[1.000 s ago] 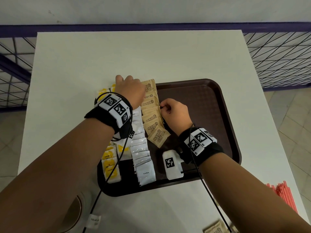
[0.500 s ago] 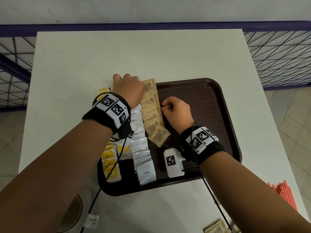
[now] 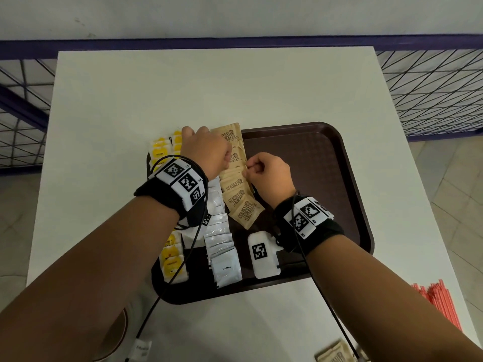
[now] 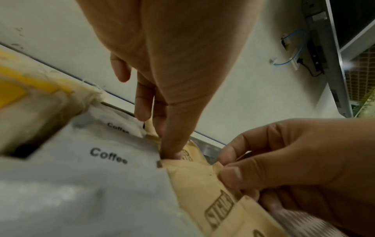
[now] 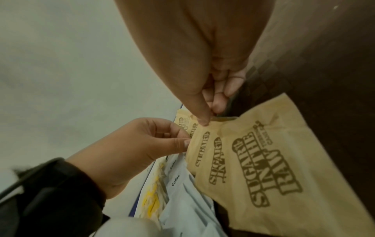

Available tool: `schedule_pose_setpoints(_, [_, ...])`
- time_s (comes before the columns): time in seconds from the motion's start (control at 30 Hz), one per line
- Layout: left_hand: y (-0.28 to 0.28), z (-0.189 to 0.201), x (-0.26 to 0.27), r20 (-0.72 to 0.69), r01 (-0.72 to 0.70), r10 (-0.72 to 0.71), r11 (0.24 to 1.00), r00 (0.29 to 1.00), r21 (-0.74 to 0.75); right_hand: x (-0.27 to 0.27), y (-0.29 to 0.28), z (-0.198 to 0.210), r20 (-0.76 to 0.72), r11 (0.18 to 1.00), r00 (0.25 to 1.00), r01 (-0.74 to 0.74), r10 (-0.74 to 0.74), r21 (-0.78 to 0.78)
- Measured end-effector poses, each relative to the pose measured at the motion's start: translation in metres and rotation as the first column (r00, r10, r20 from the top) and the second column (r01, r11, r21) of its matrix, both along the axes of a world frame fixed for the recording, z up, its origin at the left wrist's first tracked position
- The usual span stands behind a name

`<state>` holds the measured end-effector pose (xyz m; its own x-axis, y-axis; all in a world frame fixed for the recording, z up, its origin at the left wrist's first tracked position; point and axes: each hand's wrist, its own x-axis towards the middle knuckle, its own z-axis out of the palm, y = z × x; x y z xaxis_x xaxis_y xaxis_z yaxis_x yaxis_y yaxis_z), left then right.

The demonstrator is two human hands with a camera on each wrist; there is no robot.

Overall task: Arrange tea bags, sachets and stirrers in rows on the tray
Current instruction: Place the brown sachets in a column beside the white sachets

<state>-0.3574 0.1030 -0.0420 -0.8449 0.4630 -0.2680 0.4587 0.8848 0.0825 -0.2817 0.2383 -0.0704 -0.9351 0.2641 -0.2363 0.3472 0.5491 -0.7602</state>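
Note:
On the dark brown tray [image 3: 339,178] lie three rows: yellow tea bags [image 3: 171,259] on the left, white coffee sachets [image 3: 222,246] in the middle and brown sugar sachets [image 3: 236,186] beside them. My left hand [image 3: 209,152] is at the left edge of the sugar row, its thumb [image 4: 172,150] and curled fingers pinching a sachet's edge. My right hand [image 3: 248,169] pinches the right edge of a sugar sachet [image 5: 205,144] between thumb and forefinger. Red stirrers [image 3: 439,304] lie on the table to the right, off the tray.
A white tagged block [image 3: 262,254] rests on the tray's near part. Loose sugar sachets [image 3: 334,354] lie at the table's near edge, and a round cup [image 3: 117,335] stands near left. The white table [image 3: 209,87] is ringed by a purple railing [image 3: 235,44].
Both hands stay at the sugar row. Only small shifts of the fingers and of the view show.

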Motion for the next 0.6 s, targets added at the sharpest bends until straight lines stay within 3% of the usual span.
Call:
schedule_pose_setpoints(0.3, [0.003, 0.002, 0.000, 0.014, 0.001, -0.001, 1.000, 1.000, -0.027, 0.005, 0.005, 0.001, -0.002, 0.998, 1.000, -0.024, 0.024, 0.051])
schedule_pose_setpoints(0.6, [0.000, 0.006, 0.009, 0.038, 0.026, -0.028, 0.999, 0.999, 0.039, 0.018, 0.007, 0.001, -0.003, 0.998, 1.000, -0.011, 0.012, 0.065])
